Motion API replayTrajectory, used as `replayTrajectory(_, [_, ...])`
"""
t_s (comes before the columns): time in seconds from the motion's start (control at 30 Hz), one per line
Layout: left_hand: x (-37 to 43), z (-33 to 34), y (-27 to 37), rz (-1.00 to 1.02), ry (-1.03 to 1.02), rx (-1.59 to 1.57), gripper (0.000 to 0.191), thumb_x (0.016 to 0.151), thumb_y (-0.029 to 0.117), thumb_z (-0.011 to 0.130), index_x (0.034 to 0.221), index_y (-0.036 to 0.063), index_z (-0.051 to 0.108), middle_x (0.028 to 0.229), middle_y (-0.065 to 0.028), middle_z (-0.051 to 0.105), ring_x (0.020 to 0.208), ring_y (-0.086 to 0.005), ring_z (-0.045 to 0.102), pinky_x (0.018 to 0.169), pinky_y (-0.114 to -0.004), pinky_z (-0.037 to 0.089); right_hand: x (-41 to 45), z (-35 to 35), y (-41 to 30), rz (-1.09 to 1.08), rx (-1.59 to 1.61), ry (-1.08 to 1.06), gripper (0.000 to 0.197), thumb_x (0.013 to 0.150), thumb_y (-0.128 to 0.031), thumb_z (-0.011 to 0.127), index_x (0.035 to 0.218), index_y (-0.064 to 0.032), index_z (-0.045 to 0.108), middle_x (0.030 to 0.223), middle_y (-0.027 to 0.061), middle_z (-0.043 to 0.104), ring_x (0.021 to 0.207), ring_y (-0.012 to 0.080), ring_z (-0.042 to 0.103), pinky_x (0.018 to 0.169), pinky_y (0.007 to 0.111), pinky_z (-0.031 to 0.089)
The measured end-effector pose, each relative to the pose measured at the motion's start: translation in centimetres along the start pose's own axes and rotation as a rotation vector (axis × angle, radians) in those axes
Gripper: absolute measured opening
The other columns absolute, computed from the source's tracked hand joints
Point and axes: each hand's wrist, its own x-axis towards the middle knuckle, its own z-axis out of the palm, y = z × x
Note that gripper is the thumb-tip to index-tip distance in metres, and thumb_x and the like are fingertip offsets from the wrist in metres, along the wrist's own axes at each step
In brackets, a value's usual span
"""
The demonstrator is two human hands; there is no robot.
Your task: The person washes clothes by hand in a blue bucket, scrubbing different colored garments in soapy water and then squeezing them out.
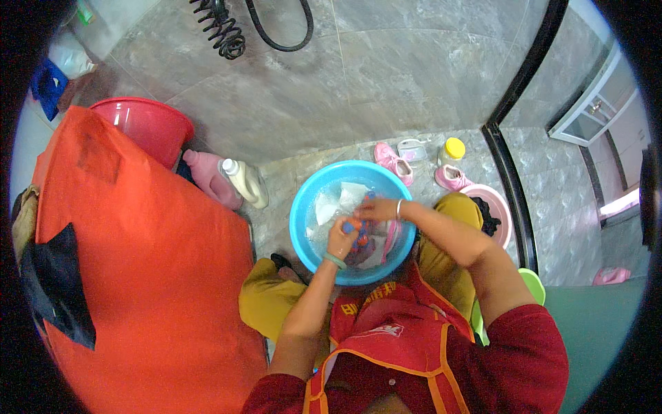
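A round blue plastic basin (299, 227) of sudsy water stands on the floor between my knees. My left hand (342, 239), with a pale green bangle at its wrist, is closed around a blue and orange item (363, 239) that hangs into the water; its exact kind is unclear. Just above it, my right hand (381, 209), wearing a silver bracelet, is motion-blurred, and its fingers come close to the same item. White pieces of cloth or paper (354, 194) float at the basin's far side. A pink strip (391, 240) lies in the water at the right.
Pink shoes (393, 163) and a yellow-lidded jar (454, 149) stand beyond the basin. To the left are detergent bottles (247, 183), a red tub (147, 124) and a large orange cover (165, 290). A pink basin (506, 220) holding black cloth sits near my right knee.
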Motion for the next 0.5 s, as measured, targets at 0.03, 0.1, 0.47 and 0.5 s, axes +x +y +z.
replayTrajectory(0.03, [-0.1,-0.1,2.2,0.021,0.009,-0.039,0.022,0.066,-0.003,0.051,0.087,0.003,0.053,0.08,-0.0025,0.056,0.069,-0.0092,0.052,0.061,-0.023,0.044,-1.2,-1.8,-1.1,-0.063,0.032,-0.054,0.047,0.085,-0.043,0.037,0.104,-0.0032,0.054,0.105,0.0123,0.054,0.101,0.0236,0.048,0.091,0.031,0.032])
replayTrajectory(0.1, [0.3,0.1,5.4,-0.063,-0.008,-0.316,0.024,0.067,-0.002,0.048,0.09,0.0008,0.051,0.081,-0.003,0.055,0.067,-0.0099,0.052,0.06,-0.023,0.044,-1.3,-2.9,-0.1,-0.341,0.1,0.14,0.048,0.087,-0.042,0.033,0.101,-0.0012,0.055,0.103,0.0116,0.055,0.097,0.0206,0.049,0.088,0.03,0.034])
replayTrajectory(0.47, [3.7,-1.3,17.2,0.123,0.124,-0.9,0.019,0.071,0.0,0.045,0.089,0.0,0.052,0.087,-0.0061,0.056,0.079,-0.015,0.054,0.074,-0.028,0.043,-2.0,-2.0,-7.0,-0.372,1.224,0.051,0.061,0.084,-0.053,0.028,0.125,-0.0072,0.033,0.12,0.0098,0.043,0.108,0.0211,0.044,0.09,0.035,0.036])
replayTrajectory(0.5, [4.5,-1.4,17.1,0.112,0.154,-0.963,0.019,0.072,0.0,0.045,0.089,-0.0001,0.052,0.088,-0.0064,0.056,0.08,-0.0156,0.054,0.075,-0.028,0.043,-2.1,-2.0,-7.3,-0.497,1.329,0.023,0.061,0.085,-0.052,0.027,0.127,-0.0078,0.029,0.123,0.0095,0.04,0.109,0.0215,0.043,0.092,0.035,0.035])
